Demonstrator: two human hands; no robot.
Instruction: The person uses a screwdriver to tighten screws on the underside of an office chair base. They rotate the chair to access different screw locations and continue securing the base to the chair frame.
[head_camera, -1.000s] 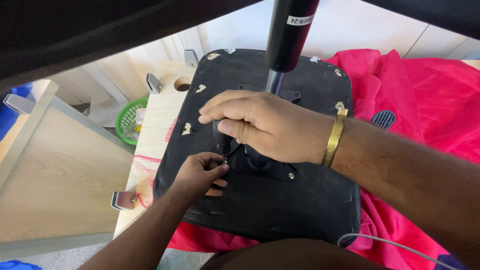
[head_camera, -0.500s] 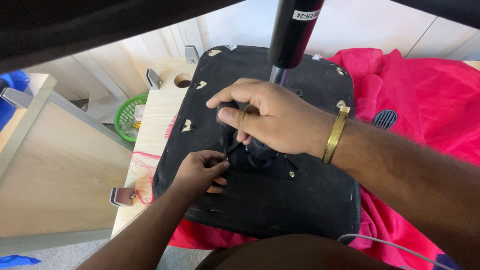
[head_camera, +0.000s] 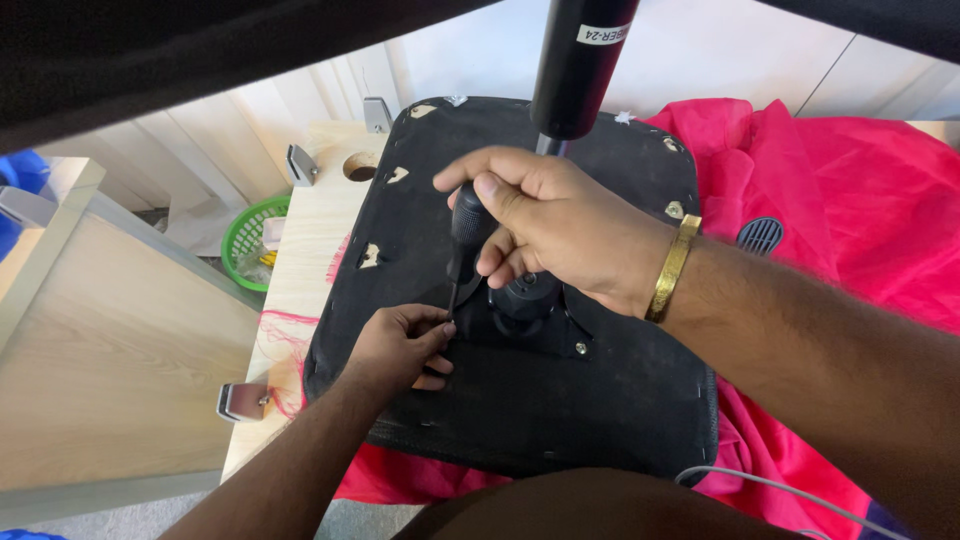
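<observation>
A light wooden table (head_camera: 310, 215) carries the load. Under the fingers (head_camera: 425, 325) an upturned black chair seat (head_camera: 560, 420) lies on a pink cloth (head_camera: 860, 190) spread over the table; a round hole (head_camera: 361, 167) sits beyond them.

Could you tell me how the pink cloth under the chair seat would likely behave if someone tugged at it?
The pink cloth lies rumpled in soft folds, so it is probably floppy and light. The black seat base rests on it, so a tug would likely stretch or bunch it rather than free it.

White wall panels (head_camera: 700, 50) behind a pale wooden table (head_camera: 310, 230).
</observation>
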